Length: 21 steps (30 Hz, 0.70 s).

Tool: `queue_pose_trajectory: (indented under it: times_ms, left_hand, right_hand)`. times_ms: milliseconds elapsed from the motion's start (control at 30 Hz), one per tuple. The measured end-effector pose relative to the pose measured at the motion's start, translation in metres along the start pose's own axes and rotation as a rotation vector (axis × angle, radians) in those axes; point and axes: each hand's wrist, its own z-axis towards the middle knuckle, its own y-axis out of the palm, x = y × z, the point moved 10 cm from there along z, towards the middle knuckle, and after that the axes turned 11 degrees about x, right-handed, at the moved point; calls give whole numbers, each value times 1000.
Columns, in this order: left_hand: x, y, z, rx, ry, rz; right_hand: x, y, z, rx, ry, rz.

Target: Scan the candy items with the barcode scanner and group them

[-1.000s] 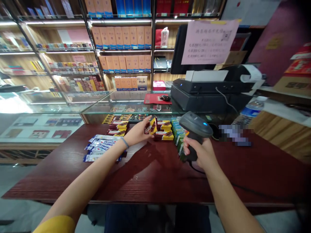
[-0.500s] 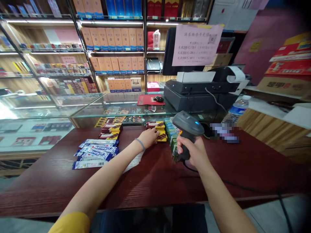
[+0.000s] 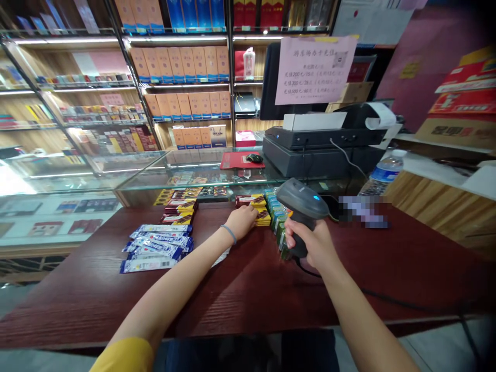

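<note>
My right hand [image 3: 310,238] is wrapped round the grip of a black barcode scanner [image 3: 301,201], held above the counter with its blue light on. My left hand [image 3: 241,223] is curled against a stack of yellow and dark red chocolate bars [image 3: 263,217]; its thumb is hidden. Beside that stack, partly behind the scanner, runs a row of small green and blue packs [image 3: 276,216]. Another pile of chocolate bars [image 3: 180,212] sits further left. In front of it are several blue and white stick packs [image 3: 155,248]. A white paper [image 3: 221,257] shows partly under my left forearm.
The dark red counter [image 3: 232,305] meets a glass case [image 3: 155,181] bearing a red mat [image 3: 236,160] and a mouse [image 3: 253,158]. A monitor with a pink sign [image 3: 314,70] stands behind. To the right are a water bottle [image 3: 382,175] and the scanner's cable [image 3: 395,299].
The whole view has shifted slightly to the left, so things appear a little further right. My left hand remains at the chocolate bars and my right hand still holds the scanner.
</note>
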Motion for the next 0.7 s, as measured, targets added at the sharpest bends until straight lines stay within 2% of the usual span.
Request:
queue_pose_trajectory:
  times_ms: [100, 200, 267, 367, 467, 533, 600, 700]
  left_hand:
    - [-1, -7, -10, 30, 31, -32]
    - [-22, -33, -26, 134, 7, -74]
    - [-53, -53, -43, 185, -62, -70]
    - [-120, -76, -77, 238, -241, -13]
    - [-184, -89, -117, 264, -383, 35]
    - [-218, -87, -141, 208, -493, 92]
    - [-242, -83, -161, 128, -610, 165]
    - [-258, -74, -179, 7, -766, 228]
  right_hand:
    - [-3, -1, -1, 7, -2, 1]
    - [0, 1, -1, -31, 26, 9]
    - [0, -1, 0, -20, 20, -1]
    - [1, 1, -1, -31, 10, -44]
    - [0, 2, -3, -26, 5, -51]
    - [0, 2, -4, -16, 8, -55]
    - [0, 2, -5, -18, 6, -71]
    - [1, 2, -5, -13, 1, -86]
